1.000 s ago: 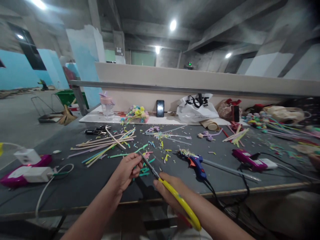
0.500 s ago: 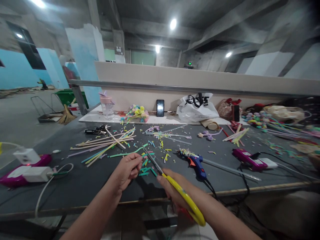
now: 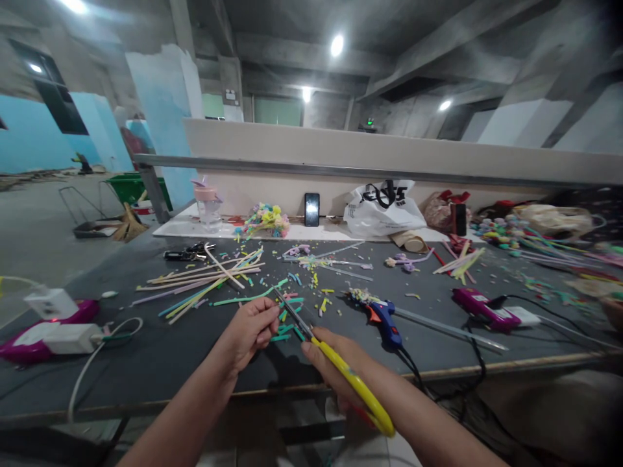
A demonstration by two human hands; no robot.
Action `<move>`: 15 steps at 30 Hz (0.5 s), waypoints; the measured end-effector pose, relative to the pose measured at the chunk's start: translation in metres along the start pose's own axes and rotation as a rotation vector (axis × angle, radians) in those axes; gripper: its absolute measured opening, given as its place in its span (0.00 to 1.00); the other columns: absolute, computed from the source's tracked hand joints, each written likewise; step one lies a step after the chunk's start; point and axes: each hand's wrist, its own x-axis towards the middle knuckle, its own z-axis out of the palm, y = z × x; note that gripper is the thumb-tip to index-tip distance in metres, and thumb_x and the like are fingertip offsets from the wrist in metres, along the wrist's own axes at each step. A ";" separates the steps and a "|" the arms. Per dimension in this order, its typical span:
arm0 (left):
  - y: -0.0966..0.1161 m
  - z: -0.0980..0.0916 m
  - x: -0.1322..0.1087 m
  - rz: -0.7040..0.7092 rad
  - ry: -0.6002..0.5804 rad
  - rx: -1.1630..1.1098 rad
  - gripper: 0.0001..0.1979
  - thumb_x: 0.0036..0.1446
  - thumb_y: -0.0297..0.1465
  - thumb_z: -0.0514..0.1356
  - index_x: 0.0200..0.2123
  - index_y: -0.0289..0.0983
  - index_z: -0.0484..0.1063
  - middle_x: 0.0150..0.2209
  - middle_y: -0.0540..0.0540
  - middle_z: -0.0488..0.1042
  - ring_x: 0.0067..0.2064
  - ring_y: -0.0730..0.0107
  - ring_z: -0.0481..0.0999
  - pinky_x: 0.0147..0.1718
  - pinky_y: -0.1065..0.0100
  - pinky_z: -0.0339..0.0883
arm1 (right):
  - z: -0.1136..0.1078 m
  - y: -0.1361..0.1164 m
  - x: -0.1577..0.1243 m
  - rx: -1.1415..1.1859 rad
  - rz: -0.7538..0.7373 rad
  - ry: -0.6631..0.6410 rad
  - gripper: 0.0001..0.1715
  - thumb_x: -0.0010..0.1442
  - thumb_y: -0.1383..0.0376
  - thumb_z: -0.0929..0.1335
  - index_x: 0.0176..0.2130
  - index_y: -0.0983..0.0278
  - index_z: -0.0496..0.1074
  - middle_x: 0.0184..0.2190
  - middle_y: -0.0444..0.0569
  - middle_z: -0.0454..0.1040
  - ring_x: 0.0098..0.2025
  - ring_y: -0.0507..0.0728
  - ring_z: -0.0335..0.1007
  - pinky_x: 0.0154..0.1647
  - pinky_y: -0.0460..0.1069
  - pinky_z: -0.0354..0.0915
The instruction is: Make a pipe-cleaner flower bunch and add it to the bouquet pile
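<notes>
My right hand [image 3: 335,366] is wrapped round a pair of scissors [image 3: 353,379] with yellow handles. The metal blades point up and left, and their tips come close to the fingers of my left hand [image 3: 254,322]. That hand is closed in a pinch, but whatever lies between the fingertips is too small to make out. Short teal cut pieces [image 3: 282,336] are scattered on the dark table under and around the blades. Just beyond my left hand lies a long thin green strip [image 3: 243,298].
A bundle of coloured sticks [image 3: 204,282] lies to the left. On the right are a blue glue gun [image 3: 387,322] with a cable and a purple power strip [image 3: 487,311]. Along the back stand a phone [image 3: 312,209], a cup [image 3: 209,207] and a white bag [image 3: 384,211].
The scissors and my right hand have shifted slightly left, bringing the blades nearer my left fingertips. My left hand has barely moved.
</notes>
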 end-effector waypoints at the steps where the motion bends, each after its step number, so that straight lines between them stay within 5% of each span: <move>1: 0.000 0.000 0.000 0.001 -0.001 0.001 0.11 0.51 0.34 0.57 0.23 0.34 0.60 0.17 0.55 0.64 0.12 0.89 0.48 0.11 0.80 0.39 | 0.000 0.001 0.000 -0.009 -0.016 0.005 0.08 0.56 0.63 0.59 0.28 0.64 0.63 0.17 0.40 0.62 0.17 0.47 0.58 0.20 0.43 0.53; 15: 0.002 0.001 -0.003 -0.012 -0.007 0.023 0.11 0.50 0.35 0.57 0.23 0.34 0.61 0.18 0.54 0.65 0.12 0.89 0.50 0.11 0.80 0.41 | 0.001 0.009 0.006 0.015 -0.105 0.017 0.12 0.56 0.61 0.57 0.28 0.64 0.64 0.24 0.45 0.66 0.27 0.51 0.60 0.28 0.46 0.57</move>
